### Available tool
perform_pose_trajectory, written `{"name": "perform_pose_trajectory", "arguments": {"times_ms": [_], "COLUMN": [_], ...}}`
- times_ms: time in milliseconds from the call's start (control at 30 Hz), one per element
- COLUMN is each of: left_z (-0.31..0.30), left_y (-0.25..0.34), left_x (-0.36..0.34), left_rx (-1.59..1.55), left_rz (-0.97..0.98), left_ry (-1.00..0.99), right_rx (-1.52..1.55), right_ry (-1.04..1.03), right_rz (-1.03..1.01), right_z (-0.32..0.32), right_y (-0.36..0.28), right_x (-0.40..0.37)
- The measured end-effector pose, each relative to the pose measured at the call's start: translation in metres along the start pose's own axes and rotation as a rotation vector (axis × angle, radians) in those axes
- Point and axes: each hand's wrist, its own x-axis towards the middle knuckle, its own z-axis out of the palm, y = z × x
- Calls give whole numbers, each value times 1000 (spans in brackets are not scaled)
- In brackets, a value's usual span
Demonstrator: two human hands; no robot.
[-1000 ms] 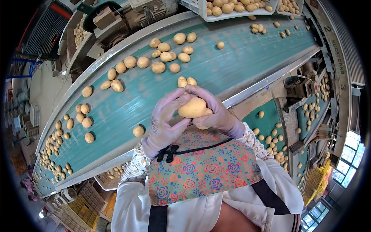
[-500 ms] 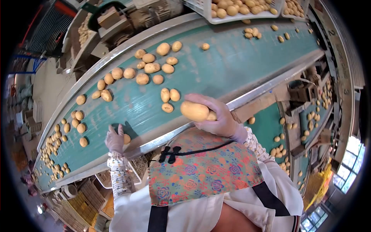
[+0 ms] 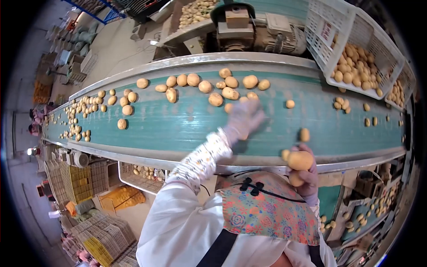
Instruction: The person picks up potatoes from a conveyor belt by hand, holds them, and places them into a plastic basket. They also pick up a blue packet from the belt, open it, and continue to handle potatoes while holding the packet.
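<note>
Many potatoes (image 3: 193, 79) lie on the green conveyor belt (image 3: 178, 129). My left hand (image 3: 246, 116), in a pale glove, is over the middle of the belt beside a group of potatoes. It is blurred, and its fingers and anything under them cannot be made out. My right hand (image 3: 308, 171), also gloved, is at the belt's near edge with its fingers wrapped round several potatoes (image 3: 300, 160), a large one on top. One more potato (image 3: 304, 134) is just beyond its fingertips.
White crates of potatoes (image 3: 356, 66) stand at the far right edge of the belt. A motor (image 3: 280, 38) sits behind the metal rail. Another crate (image 3: 142, 175) is below the near rail. Stacked crates (image 3: 91, 178) and an orange sack (image 3: 122, 199) are at the lower left.
The view has turned. My left hand has moved from the near edge beside a single potato to the group in mid-belt. My right hand, still holding potatoes, is now lower and further right in view.
</note>
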Motion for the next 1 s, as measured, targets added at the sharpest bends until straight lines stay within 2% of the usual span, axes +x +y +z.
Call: {"name": "perform_pose_trajectory", "arguments": {"times_ms": [33, 100, 167, 200, 233, 300, 333, 400, 467, 500, 600, 667, 700, 733, 800, 867, 967, 1000], "left_z": [-23, -66, -92, -100, -113, -133, -127, -114, -101, -87, -32, 6, 30, 46, 59, 98, 89, 93], "left_y": [-28, -102, -197, -213, -211, -163, -132, -116, -114, -103, -56, -20, 1, 20, 79, 108, 172, 158], "left_x": [19, 23, 19, 12, 15, 30, 32, 13, -15, -21, -22, -25, -21, -17, 0, 0, 37, 48], "left_rx": [213, 1015, 924, 957, 986, 1019, 1041, 907, 769, 735, 652, 479, 362, 238, -130, -299, -293, -160], "left_rz": [10, -134, -274, -327, -425, -597, -548, -651, -813, -803, -838, -701, -672, -631, -435, -162, 235, 380], "left_ry": [166, -144, 231, 309, 102, -341, -485, -605, -452, -351, -339, -371, -440, -498, -383, -195, -442, -380], "right_rx": [46, 98, 106, 116, 120, 157, 195, 265, 297, 337, 406, 420, 465, 458, 441, 457, 521, 610], "right_ry": [14, 40, 56, 40, 20, -8, -15, -40, -9, 18, 47, 72, -29, 37, 166, 94, 30, 37], "right_rz": [-17, -23, 9, 21, 28, 43, 56, 87, 124, 136, 177, 213, 219, 221, 222, 205, 162, 178], "right_z": [-12, -29, -37, -39, -34, -32, -41, -56, -73, -84, -102, -110, -127, -127, -121, -126, -154, -170], "right_y": [-2, -5, -5, -4, 2, 4, -1, -8, -4, -10, -20, -25, -26, -30, -41, -49, -65, -64], "right_x": [-2, -7, -9, -8, -3, -2, -3, -2, -4, -5, -1, 4, 8, 8, 8, 8, 2, -2]}}
